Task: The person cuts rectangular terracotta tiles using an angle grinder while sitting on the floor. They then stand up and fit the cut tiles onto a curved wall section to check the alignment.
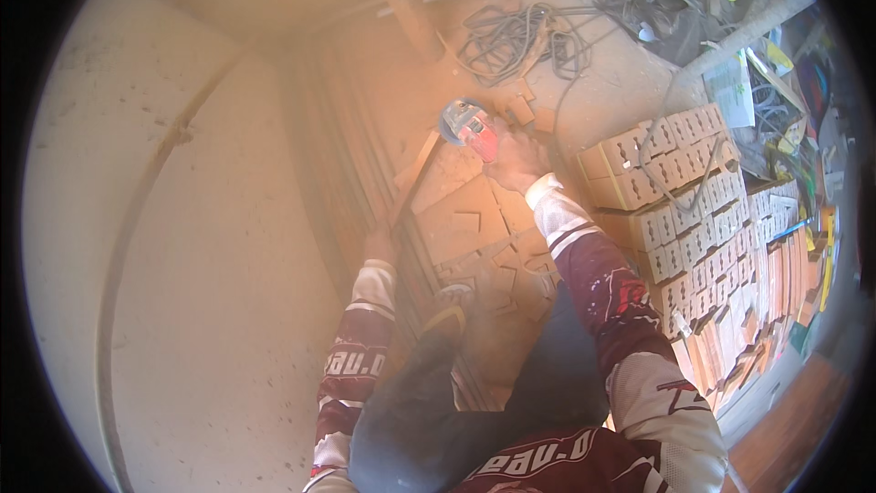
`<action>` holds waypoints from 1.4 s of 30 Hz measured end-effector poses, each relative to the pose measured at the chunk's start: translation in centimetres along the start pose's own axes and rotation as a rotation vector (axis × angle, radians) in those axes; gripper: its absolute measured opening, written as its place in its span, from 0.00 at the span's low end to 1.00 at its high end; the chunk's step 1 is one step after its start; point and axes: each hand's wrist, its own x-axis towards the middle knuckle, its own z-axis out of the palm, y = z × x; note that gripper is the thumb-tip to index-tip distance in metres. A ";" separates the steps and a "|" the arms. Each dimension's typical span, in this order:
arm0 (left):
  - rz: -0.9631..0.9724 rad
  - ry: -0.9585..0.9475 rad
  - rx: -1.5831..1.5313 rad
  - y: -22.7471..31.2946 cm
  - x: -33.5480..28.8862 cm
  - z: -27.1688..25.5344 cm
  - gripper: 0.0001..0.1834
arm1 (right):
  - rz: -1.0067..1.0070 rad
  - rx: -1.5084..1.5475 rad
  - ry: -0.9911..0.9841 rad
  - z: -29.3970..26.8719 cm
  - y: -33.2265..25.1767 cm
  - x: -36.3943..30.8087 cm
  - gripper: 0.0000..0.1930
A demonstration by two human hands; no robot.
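Observation:
My right hand [520, 161] is closed around the red body of an angle grinder [476, 133]. Its grey head and disc touch or nearly touch the far end of a narrow tan tile strip [419, 162]; dust hides the exact contact. My left hand [381, 243] grips the near end of that strip, its fingers partly lost in the haze. Orange-brown dust hangs around both hands. Beneath and beside them lie flat tile pieces [467, 221] and broken offcuts on the floor.
Stacked tile boxes [675, 219] stand at the right, with more tiles leaning nearby. A coiled cable [520, 44] lies at the far side, near a wooden post [401, 0]. Long strips [351, 146] run along the pale wall [182, 246] on the left. My bent knees are close below.

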 end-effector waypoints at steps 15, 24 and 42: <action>0.049 -0.024 0.054 0.6 -0.1 -0.5 0.13 | -0.055 -0.008 -0.022 -0.4 -0.5 -0.7 0.31; 0.004 -0.060 0.060 1.0 -0.2 -0.9 0.17 | -0.108 -0.073 -0.051 1.8 -1.6 -1.1 0.30; -0.012 -0.026 -0.039 2.3 -0.6 -2.0 0.12 | -0.180 -0.068 -0.088 2.0 -2.8 -2.1 0.33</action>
